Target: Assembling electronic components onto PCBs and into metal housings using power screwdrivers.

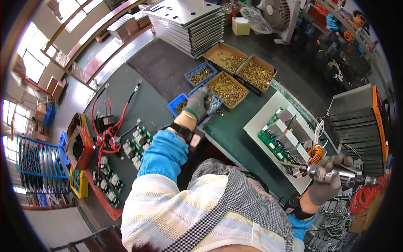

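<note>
Left hand point(198, 103) in blue bin point(215, 111), fingertips hidden, can't tell grip; 3 cardboard boxes point(251, 87) adjoin, probably for reach. Right hand point(329, 182) grips power screwdriver point(349, 179) beside panel point(256, 126), tabletop's point(222, 126) right edge, seemingly for control.

Left gloved hand point(199, 102) at silvery parts point(215, 104), upper centre; right hand point(326, 187) gripping power screwdriver point(348, 179), lower right.

Surface point(226, 130), ahead: fastener boxes point(252, 85) clustered, smaller bins point(172, 109) along their left. Panel stack point(197, 31) behind, slightly left; fan point(279, 12) farther back, right. Right: plate point(256, 124) bearing circuit board point(268, 142), power driver point(325, 174) at near end. Left: loose boards point(136, 147) beside cable bundle point(110, 143). Rack point(40, 164) far left.
</note>
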Demonstrator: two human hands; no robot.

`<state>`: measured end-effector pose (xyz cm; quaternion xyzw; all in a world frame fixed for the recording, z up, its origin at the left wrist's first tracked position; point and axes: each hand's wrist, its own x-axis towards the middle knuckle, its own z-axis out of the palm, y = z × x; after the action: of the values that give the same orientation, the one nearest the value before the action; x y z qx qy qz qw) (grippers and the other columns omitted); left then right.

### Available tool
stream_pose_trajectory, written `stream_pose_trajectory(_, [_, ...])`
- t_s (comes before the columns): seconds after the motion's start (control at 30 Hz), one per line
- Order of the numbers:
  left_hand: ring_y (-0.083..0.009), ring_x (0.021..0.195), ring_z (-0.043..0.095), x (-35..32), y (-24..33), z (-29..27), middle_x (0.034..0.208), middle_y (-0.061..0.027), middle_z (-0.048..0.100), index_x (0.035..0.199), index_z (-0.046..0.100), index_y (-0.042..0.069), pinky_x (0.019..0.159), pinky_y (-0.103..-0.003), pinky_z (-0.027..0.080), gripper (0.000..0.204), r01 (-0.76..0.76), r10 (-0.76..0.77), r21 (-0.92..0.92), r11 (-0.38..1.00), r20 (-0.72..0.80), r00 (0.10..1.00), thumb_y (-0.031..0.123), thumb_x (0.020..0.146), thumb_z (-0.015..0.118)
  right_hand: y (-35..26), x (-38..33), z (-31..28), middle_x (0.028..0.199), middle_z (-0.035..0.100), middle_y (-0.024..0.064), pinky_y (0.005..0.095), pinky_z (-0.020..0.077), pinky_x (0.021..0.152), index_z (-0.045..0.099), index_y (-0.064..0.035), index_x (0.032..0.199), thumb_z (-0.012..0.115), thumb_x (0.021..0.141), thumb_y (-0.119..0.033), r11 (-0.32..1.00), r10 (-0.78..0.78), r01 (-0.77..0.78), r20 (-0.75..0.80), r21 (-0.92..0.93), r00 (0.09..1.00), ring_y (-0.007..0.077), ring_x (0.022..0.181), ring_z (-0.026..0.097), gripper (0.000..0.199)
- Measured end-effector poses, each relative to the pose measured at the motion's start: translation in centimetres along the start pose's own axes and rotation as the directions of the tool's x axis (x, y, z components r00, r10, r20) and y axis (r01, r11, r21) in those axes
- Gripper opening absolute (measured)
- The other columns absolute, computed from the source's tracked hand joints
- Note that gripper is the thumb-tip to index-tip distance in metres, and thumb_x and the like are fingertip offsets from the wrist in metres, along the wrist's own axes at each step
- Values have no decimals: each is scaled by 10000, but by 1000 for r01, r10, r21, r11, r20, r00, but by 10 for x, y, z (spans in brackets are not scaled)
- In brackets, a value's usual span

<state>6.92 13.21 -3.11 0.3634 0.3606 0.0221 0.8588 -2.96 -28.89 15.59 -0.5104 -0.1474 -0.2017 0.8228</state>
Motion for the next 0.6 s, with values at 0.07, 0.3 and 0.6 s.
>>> stream_pose_trajectory(0.07, [-101,533,512,38,30,12,765,-15,619,900,608,94,404,-202,408,203,-21,20,44,999,14,1000,279,979,584,3,-9,2,940,538,64,248,464,611,511,-63,1201,666,723,-121,997,-47,44,-42,-56,998,132,762,538,506])
stream_pose_trajectory(0.3, [-179,656,644,138,86,104,875,-76,675,1005,607,78,444,-262,488,309,-180,135,284,942,170,976,383,971,566,-6,-40,13,1006,517,78,292,529,614,496,-84,1233,671,724,-77,990,-42,13,-203,-142,978,164,795,544,538])
stream_pose_trajectory(0.6, [-288,971,674,171,137,75,1079,-107,712,1025,746,95,864,-361,522,252,-454,-138,604,-655,495,858,140,808,626,-15,-63,-3,1167,515,114,327,515,699,414,-95,1326,666,778,-50,979,-87,13,-365,-201,927,214,951,543,605])
